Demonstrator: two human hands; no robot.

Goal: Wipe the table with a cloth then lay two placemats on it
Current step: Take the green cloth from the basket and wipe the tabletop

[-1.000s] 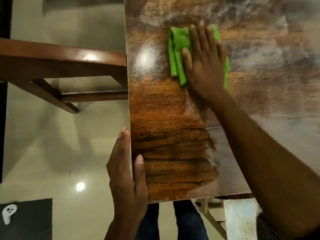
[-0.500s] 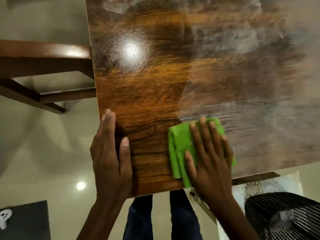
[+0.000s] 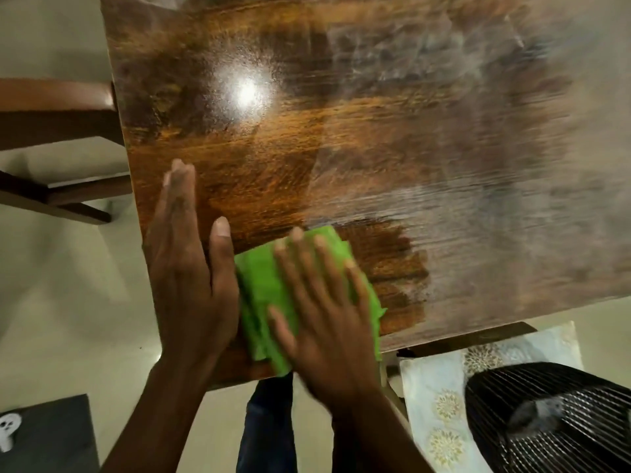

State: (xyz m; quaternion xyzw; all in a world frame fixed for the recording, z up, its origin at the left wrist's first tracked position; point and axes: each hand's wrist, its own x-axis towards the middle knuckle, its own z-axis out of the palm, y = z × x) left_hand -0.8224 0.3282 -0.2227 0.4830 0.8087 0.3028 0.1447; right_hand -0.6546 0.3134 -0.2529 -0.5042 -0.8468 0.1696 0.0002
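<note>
Head view: right hand [image 3: 327, 302] flat, fingers spread, pressing green cloth [image 3: 263, 285] at table [image 3: 341, 138] near-left corner. Left hand [image 3: 186, 281] flat, bracing left edge, holds nothing. Hazy right half wants overlapping, firm strokes. Placemats not identifiable.

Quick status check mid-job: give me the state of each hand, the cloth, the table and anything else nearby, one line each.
green cloth: folded, flat on the table's near corner under the right hand
right hand: fingers straight, pressing the cloth, motion-blurred
left hand: flat on the table edge, thumb beside the cloth
table: left part dark and wiped, right part hazy
patterned placemat: below the table, not yet laid
</note>
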